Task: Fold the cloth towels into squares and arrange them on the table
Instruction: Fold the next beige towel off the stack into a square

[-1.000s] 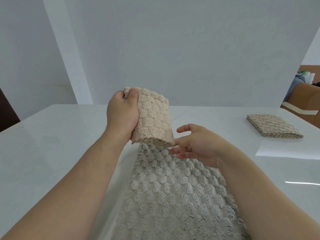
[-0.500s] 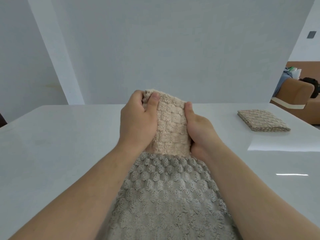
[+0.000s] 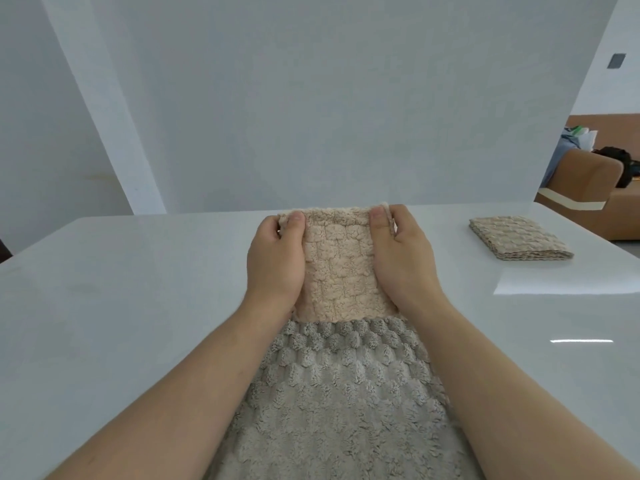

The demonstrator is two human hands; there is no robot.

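A beige textured towel (image 3: 341,268) is held up between both hands above the white table (image 3: 131,289). My left hand (image 3: 275,261) grips its left edge with the thumb on the top corner. My right hand (image 3: 401,261) grips the right edge the same way. Below the hands a grey bumpy towel (image 3: 343,403) lies flat, running toward the near edge between my forearms. A folded beige towel (image 3: 517,237) rests as a neat square at the far right of the table.
A white wall stands just behind the table's far edge. A brown sofa (image 3: 588,188) with bags on it sits beyond the right side. Glare patches mark the table surface on the right.
My right hand has closed on the beige towel's right edge, joining the left. Both hands have spread the towel wider and moved it to the middle.
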